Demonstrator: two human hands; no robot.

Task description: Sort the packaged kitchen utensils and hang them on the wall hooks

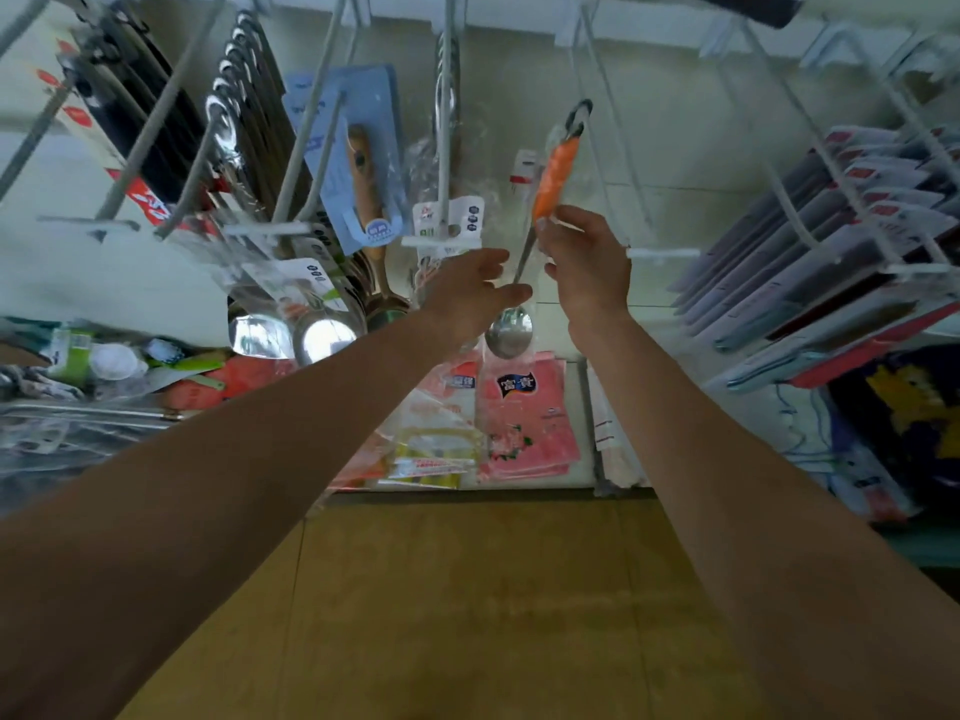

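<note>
Orange-handled ladle (556, 175) in its clear plastic sleeve hangs pretty much upright in front of the pale wall. The black loop at its top is right up against a white wire hook (605, 90), but I can't tell if the loop is actually over the wire or just beside it. The steel bowl points down and sits between the two wrists. So the right hand (587, 267) is reaching way up, arm nearly straight, and pinches the ladle at the bottom end of the orange grip with thumb and fingertips. Alongside it the left hand (467, 293) is stretched up too, fingers loose and reaching across toward the thin metal shaft, fingertips just beside it. It doesn't look like it's gripping anything, though whether it touches the plastic is hard to call. Left of the ladle there's a wooden-handled utensil on a blue card (363, 174), and further left a bunch of shiny steel ladles (291, 330). Lower down are pink packets (524, 413), and off to the right a row of flat packs (831, 262) on more wire.
</note>
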